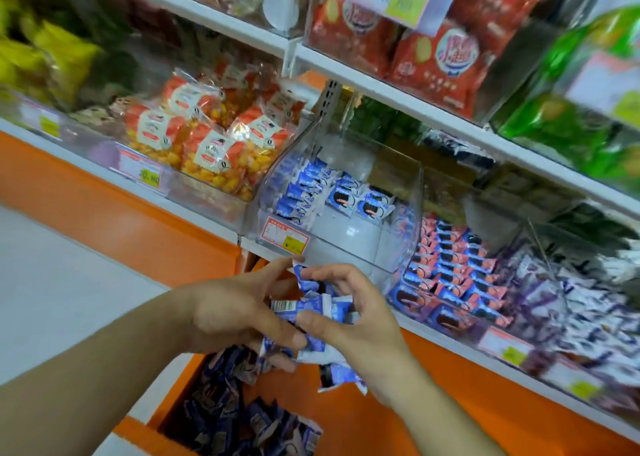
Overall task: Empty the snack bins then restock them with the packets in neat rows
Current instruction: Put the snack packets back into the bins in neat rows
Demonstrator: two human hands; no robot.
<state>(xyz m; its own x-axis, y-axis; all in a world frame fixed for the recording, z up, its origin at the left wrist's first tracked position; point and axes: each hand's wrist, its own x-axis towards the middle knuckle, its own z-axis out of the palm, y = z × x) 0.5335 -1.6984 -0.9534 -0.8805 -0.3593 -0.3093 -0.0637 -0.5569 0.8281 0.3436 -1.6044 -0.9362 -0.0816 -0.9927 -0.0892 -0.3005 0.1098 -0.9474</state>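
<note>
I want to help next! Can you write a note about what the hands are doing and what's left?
Left hand and right hand both hold a bunch of blue packets below the clear bin.
Done: a few blue packets stand in rows at the bin's back left.
Left: most of the bin is bare; more packets wait in the orange drawer below.

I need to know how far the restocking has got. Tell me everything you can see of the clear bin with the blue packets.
The clear bin looks like transparent plastic, with a curved front wall carrying a red-and-yellow price label. It sits on the lower shelf between the yellow snack bags and a fuller bin. Blue packets stand in short rows at its back left; its floor in front is bare.
</note>
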